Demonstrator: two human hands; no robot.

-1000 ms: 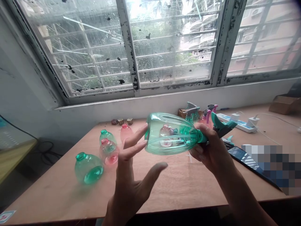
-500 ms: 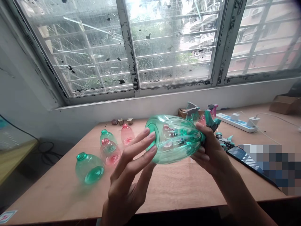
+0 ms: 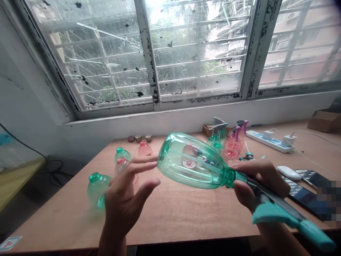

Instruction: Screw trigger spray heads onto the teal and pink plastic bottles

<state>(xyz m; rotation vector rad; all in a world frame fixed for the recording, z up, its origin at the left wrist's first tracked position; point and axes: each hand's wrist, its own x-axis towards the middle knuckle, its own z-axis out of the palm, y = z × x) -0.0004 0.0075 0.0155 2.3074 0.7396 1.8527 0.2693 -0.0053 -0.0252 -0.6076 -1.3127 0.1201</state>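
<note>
A clear green spray bottle (image 3: 190, 163) is held on its side above the table, its base to the left and its neck to the right. My right hand (image 3: 258, 176) grips it around the collar and the grey and teal spray head (image 3: 282, 213), which points to the lower right. Beside the base, my left hand (image 3: 126, 193) is open with fingers stretched out. Its fingertips come up to the base, and I cannot tell whether they touch. Behind that hand stand headless bottles: green ones (image 3: 97, 186) and pink ones (image 3: 145, 148), partly covered.
Green (image 3: 214, 142) and pink spray bottles (image 3: 233, 145) with heads on stand at the back right. A white power strip (image 3: 269, 140) with plugs, a white mouse (image 3: 289, 173) and dark phones (image 3: 303, 197) lie on the right. Small cubes (image 3: 137, 138) sit along the back edge.
The spray bottle has been turned, so its head swings from behind my right hand to the lower right. My left hand has drawn back to the left from the bottle's base.
</note>
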